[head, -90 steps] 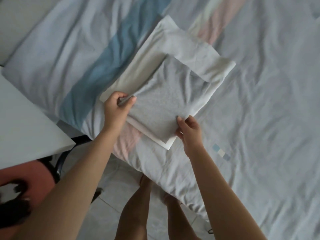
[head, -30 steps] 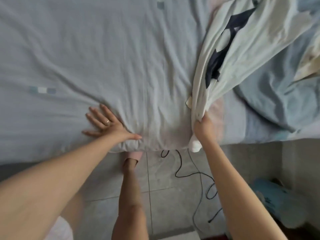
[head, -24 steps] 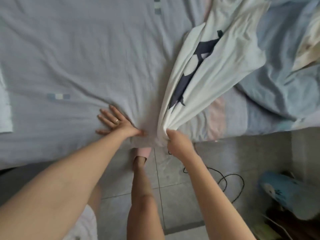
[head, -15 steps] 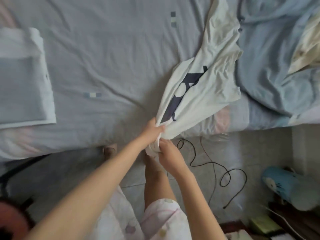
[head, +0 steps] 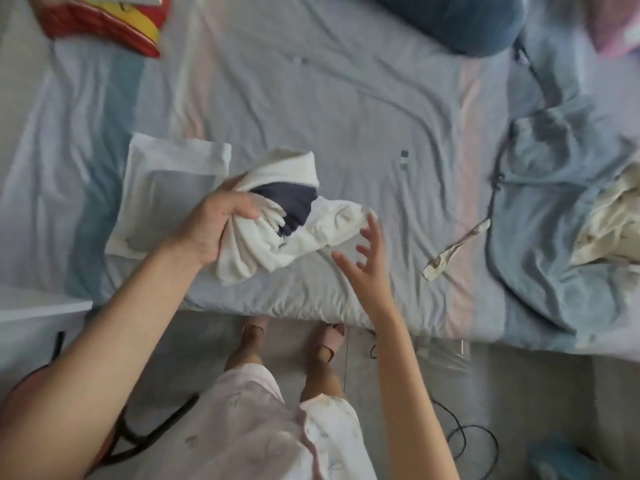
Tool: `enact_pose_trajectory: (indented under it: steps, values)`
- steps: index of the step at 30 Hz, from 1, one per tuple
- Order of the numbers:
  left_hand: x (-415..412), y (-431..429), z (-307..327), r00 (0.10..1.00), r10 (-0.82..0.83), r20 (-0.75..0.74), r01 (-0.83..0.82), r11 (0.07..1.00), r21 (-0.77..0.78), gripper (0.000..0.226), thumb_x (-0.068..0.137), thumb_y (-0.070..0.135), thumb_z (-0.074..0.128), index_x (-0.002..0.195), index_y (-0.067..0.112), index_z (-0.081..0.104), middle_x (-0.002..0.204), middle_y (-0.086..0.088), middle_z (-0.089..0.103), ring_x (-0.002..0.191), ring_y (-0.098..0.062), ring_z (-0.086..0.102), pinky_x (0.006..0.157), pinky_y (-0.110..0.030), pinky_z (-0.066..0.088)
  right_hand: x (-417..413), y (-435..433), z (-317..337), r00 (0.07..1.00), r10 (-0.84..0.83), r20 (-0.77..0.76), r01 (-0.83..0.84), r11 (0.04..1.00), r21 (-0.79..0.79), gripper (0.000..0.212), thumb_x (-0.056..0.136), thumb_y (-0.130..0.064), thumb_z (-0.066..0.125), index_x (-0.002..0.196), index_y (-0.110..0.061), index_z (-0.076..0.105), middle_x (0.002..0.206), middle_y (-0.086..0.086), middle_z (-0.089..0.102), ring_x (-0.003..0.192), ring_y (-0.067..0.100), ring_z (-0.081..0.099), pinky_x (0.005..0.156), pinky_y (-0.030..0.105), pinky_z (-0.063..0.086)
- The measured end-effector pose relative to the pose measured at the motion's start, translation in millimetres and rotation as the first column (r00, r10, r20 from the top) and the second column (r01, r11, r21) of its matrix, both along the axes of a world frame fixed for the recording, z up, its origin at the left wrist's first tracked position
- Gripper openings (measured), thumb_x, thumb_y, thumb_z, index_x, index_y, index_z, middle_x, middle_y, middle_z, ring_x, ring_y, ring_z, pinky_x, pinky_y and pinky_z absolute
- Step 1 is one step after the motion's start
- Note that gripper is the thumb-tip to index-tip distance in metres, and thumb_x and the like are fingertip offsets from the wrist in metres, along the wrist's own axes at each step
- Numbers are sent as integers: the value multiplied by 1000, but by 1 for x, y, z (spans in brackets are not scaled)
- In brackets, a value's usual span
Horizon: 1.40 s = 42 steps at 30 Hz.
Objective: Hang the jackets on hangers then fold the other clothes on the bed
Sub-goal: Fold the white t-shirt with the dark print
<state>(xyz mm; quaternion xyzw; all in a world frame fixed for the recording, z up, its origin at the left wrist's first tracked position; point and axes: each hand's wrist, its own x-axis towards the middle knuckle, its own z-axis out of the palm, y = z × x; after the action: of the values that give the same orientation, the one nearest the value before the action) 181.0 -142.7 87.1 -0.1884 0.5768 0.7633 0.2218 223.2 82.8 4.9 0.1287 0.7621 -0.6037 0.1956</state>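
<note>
Released since half a second ago, the right hand (head: 367, 258) hangs spread, just right of the bunched white cotton T-shirt with navy print (head: 332, 220); the left hand (head: 211, 230) alone grips it above the near edge of the pale striped bed (head: 346, 98). Its loose end trails rightward, nearer the right hand.

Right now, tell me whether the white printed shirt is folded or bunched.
Bunched, not folded: the left hand grips the white shirt in a crumpled wad above the bed.
</note>
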Motion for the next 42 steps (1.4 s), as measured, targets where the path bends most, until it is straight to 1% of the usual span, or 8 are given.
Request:
enact_pose_trajectory:
  steps: [4, 7, 12, 25, 31, 36, 40, 42]
  values:
    - [2, -6, 47, 975, -216, -50, 204, 964, -171, 47, 50, -1, 47, 79, 23, 75, 60, 8, 67, 59, -2, 62, 55, -12, 46, -40, -56, 56, 922, 260, -287, -295, 952, -86, 70, 79, -3, 67, 138, -25, 35, 141, -14, 41, 131, 7, 39, 106, 31, 37]
    - [-11, -28, 88, 942, -291, -169, 248, 940, -236, 45, 56, -5, 46, 75, 22, 76, 70, 0, 70, 67, -5, 62, 58, -15, 44, -60, -68, 105, 874, 407, -266, -451, 883, -130, 45, 66, 0, 60, 110, -8, 53, 96, 4, 59, 85, 8, 55, 71, 21, 46]
    - [-30, -65, 144, 869, -364, -335, 125, 816, -564, 22, 59, 1, 48, 80, -2, 55, 101, -7, 71, 95, -19, 62, 74, -34, 42, -95, -53, 160, 724, 653, -224, -585, 752, 304, 18, 79, -10, 68, 86, -18, 53, 72, -8, 50, 65, 6, 44, 62, 25, 36]
    - [-48, -73, 202, 740, -450, -499, -337, 394, -855, 20, 73, -8, 54, 78, 11, 55, 71, -6, 58, 68, -28, 55, 57, -37, 40, -137, 7, 234, 862, 179, -474, 233, 690, 686, 39, 80, -4, 47, 106, -23, 68, 91, 7, 68, 82, 28, 56, 64, 27, 33]
    - [-58, -74, 211, 783, -392, -483, -291, 456, -841, 44, 72, -15, 48, 91, 23, 58, 90, 4, 66, 83, -20, 62, 67, -32, 46, -125, 18, 255, 824, -79, -561, 406, 772, 488, 25, 80, -8, 41, 95, -19, 59, 63, 1, 65, 60, 14, 57, 52, 24, 35]
    - [-53, -55, 242, 820, -505, -271, 71, 559, -826, 50, 73, -4, 56, 110, 29, 56, 111, 2, 53, 97, -13, 52, 75, -21, 41, -129, 24, 277, 813, -204, -545, 235, 972, -13, 24, 87, -17, 46, 109, -23, 52, 96, -8, 68, 104, 23, 60, 93, 51, 48]
    - [-53, -14, 252, 937, -38, -348, -76, 948, -308, 29, 70, 13, 62, 97, 23, 65, 107, -5, 61, 95, -19, 60, 84, -30, 50, -107, 10, 299, 894, -23, -447, -66, 981, -184, 109, 82, -31, 72, 149, -32, -15, 157, -2, 19, 142, 14, 25, 114, 39, 29]
    - [-57, 12, 253, 950, 114, -292, -123, 992, -12, 13, 86, 12, 54, 91, 12, 66, 83, -8, 67, 74, -17, 63, 65, -23, 54, -88, 3, 296, 893, 141, -428, -206, 973, -108, 117, 73, -47, 76, 148, -37, -12, 155, -8, 18, 137, 12, 34, 105, 31, 38]
